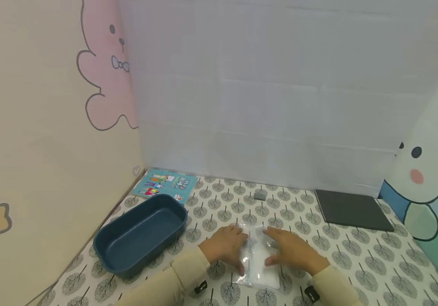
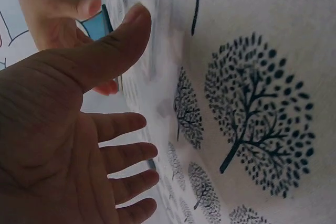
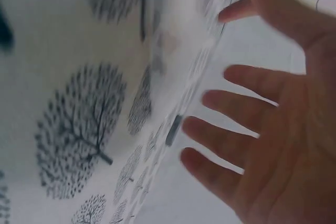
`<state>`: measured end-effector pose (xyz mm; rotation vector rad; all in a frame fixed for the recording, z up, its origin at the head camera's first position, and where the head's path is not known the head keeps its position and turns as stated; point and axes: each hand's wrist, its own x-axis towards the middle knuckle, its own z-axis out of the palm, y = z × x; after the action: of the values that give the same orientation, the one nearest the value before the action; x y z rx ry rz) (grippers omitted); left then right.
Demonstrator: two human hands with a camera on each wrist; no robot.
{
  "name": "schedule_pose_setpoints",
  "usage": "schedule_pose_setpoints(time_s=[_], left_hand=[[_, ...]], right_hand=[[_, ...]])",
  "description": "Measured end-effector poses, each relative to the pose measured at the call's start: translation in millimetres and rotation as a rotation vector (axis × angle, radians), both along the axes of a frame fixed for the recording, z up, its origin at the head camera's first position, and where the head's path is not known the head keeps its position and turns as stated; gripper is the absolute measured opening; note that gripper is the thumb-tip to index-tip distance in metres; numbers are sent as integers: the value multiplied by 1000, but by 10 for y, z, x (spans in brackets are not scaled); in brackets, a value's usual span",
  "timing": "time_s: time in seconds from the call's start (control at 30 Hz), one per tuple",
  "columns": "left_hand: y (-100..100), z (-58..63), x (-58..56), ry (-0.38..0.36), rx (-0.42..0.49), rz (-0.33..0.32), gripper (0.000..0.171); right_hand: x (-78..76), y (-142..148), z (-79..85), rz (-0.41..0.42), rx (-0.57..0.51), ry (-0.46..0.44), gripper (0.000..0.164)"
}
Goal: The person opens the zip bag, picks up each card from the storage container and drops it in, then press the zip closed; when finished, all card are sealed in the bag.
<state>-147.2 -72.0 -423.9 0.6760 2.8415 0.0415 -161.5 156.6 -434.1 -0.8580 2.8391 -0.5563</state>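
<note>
A clear plastic packet (image 1: 263,274) with a white, flat part inside lies on the tree-print tablecloth, close in front of the person. The left hand (image 1: 224,245) hovers at its left edge, thumb and fingers spread apart. Opposite it, the right hand (image 1: 293,251) reaches over the right side of the packet with its fingers extended. In the left wrist view the left palm (image 2: 58,145) shows nothing in it, and the packet's shiny plastic (image 2: 163,72) appears just past the thumb. The right palm (image 3: 278,135) is likewise bare in the right wrist view.
A deep blue rectangular tub (image 1: 140,233) stands on the left, beside a turquoise illustrated booklet (image 1: 169,183) at the back. A small grey block (image 1: 260,196) lies at the back middle. Back right is a flat black panel (image 1: 353,210). Walls enclose the table's back and sides.
</note>
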Motion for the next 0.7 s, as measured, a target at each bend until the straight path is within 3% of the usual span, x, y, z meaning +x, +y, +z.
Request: schedule_pose_setpoints(time_s=[0.1,0.17,0.53,0.7], left_hand=[[-13,-30,32,-9,-65,-24,103],[-32,-41,39,-18,-82,-21,103],[-161,-118,50,-19,-61,38,106],[-233,-58,10,-6,-6,16,106]], right_hand=[[132,3,0,79,67,-34,112],[179,7,-8,111,108,-38,119],[66,-5,-100,105,128,-125,118],[21,5,-39,109,95,-146,114]])
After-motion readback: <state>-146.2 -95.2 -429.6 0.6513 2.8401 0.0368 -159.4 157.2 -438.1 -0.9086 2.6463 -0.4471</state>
